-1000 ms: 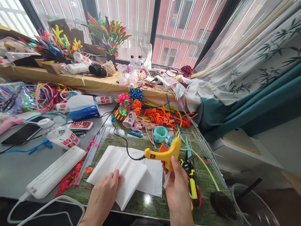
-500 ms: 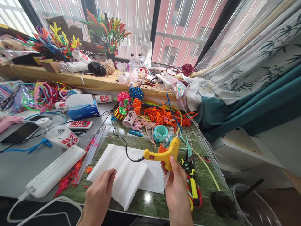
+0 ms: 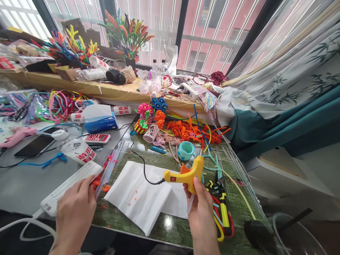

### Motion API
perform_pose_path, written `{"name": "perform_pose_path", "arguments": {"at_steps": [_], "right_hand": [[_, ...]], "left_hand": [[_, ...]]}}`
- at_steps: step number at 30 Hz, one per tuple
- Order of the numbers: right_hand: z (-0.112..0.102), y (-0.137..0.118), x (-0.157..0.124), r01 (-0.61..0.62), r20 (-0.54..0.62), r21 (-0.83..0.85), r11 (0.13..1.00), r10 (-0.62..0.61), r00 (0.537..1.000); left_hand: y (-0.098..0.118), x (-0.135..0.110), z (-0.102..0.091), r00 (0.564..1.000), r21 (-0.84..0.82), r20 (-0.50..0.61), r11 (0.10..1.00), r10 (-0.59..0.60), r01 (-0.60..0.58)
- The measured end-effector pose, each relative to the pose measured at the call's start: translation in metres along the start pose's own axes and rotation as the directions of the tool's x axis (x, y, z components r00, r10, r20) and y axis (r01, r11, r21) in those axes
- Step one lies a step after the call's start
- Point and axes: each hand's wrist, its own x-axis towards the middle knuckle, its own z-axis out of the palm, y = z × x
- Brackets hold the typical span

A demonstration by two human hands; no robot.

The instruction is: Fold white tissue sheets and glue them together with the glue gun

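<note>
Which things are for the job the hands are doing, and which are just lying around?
Probably for the job:
- yellow glue gun, in the right hand
- white paper, with orange bits on it
- bright scraps by the left hand

Probably just lying around:
- plastic bottle
- tissue pack
- clear cup

A green board (image 3: 175, 236), wood-grained, lay to the right of a grey tabletop (image 3: 23, 191). On the green lay folded white paper (image 3: 140, 200) dotted with orange scraps, with pliers (image 3: 224, 209) to its right; behind stood a teal pot (image 3: 186, 151), near a pile of orange stems (image 3: 183, 131) and a small blue packet (image 3: 158, 149). The grey bore a power strip (image 3: 58, 194), a bottle (image 3: 79, 150), a phone (image 3: 33, 146), a remote (image 3: 96, 138) and tissues (image 3: 102, 123). Behind, a tan-draped shelf (image 3: 119, 92) carried twine (image 3: 129, 75), a black roll (image 3: 113, 76) and dark red yarn (image 3: 217, 77).
</note>
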Motion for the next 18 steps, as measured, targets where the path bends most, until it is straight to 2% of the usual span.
{"name": "perform_pose_path", "arguments": {"at_steps": [3, 5, 7, 10, 14, 18], "right_hand": [[0.000, 0.001, 0.002, -0.014, -0.017, -0.009, 1.000, 0.014, 1.000], [0.001, 0.001, 0.002, -0.031, -0.020, -0.002, 1.000, 0.031, 0.999], [0.003, 0.002, 0.002, -0.047, -0.020, 0.027, 0.999, 0.047, 0.999], [0.005, 0.002, -0.001, -0.071, -0.005, 0.068, 0.995, 0.072, 0.997], [0.005, 0.002, -0.005, -0.074, 0.024, 0.084, 0.994, 0.072, 0.997], [0.006, 0.008, -0.007, -0.079, 0.039, 0.093, 0.993, 0.075, 0.996]], "left_hand": [[0.008, -0.011, -0.013, 0.991, 0.027, -0.132, 1.000, 0.009, -0.006], [0.019, -0.019, -0.016, 0.982, -0.010, -0.180, 0.998, 0.062, -0.064], [0.033, -0.026, -0.014, 0.978, -0.071, -0.149, 0.985, 0.145, -0.157], [0.056, -0.033, -0.004, 0.964, -0.132, -0.037, 0.955, 0.265, -0.268], [0.078, -0.034, 0.005, 0.943, -0.135, 0.079, 0.941, 0.322, -0.310], [0.086, -0.031, 0.007, 0.922, -0.138, 0.116, 0.925, 0.370, -0.354]]}}
